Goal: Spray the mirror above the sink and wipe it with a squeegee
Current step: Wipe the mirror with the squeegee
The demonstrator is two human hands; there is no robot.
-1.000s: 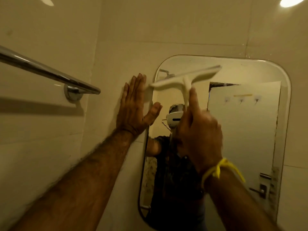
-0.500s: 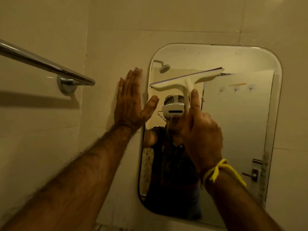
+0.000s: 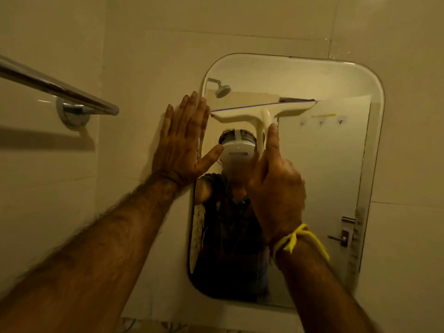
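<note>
White squeegee (image 3: pixel 262 114) gripped by my right hand (image 3: pixel 276 186), blade seemingly against mirror (image 3: pixel 336 164); left hand (image 3: pixel 182 145) flat, fingers spread, on wall (image 3: pixel 144 68).

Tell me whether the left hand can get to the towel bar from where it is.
Probably yes: the left hand lies flat on the wall, holding nothing, and only bare tile lies between it and the towel bar.

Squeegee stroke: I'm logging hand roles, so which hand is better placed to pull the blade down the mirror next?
Right. The right hand already grips the squeegee handle, blade lying across the upper mirror. The left hand is open, flat against the wall tile at the mirror's left edge, holding nothing.
</note>
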